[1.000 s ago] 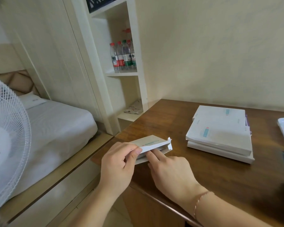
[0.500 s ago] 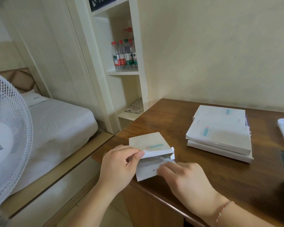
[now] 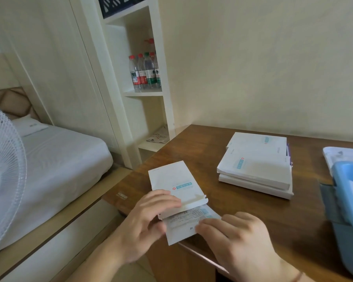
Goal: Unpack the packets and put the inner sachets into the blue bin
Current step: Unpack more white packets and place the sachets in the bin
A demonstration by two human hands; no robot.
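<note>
A white paper packet (image 3: 172, 180) with a blue label lies at the near left corner of the wooden table (image 3: 243, 210). My left hand (image 3: 145, 222) holds the packet at its open end, thumb on top. An inner sachet (image 3: 183, 224) sticks halfway out of that end toward me, over the table edge. My right hand (image 3: 238, 239) pinches the sachet's right side. A stack of white packets (image 3: 255, 165) sits in the middle of the table. The blue bin (image 3: 348, 202) shows at the right edge, partly cut off.
A white fan (image 3: 4, 174) stands at the far left by a bed (image 3: 55, 157). A white shelf (image 3: 145, 94) with several water bottles (image 3: 145, 72) rises behind the table's left end. White sheets (image 3: 342, 155) lie behind the bin.
The packet has been laid flatter and opened. My right hand has drawn the sachet further out toward me. The blue bin has come into view on the right.
</note>
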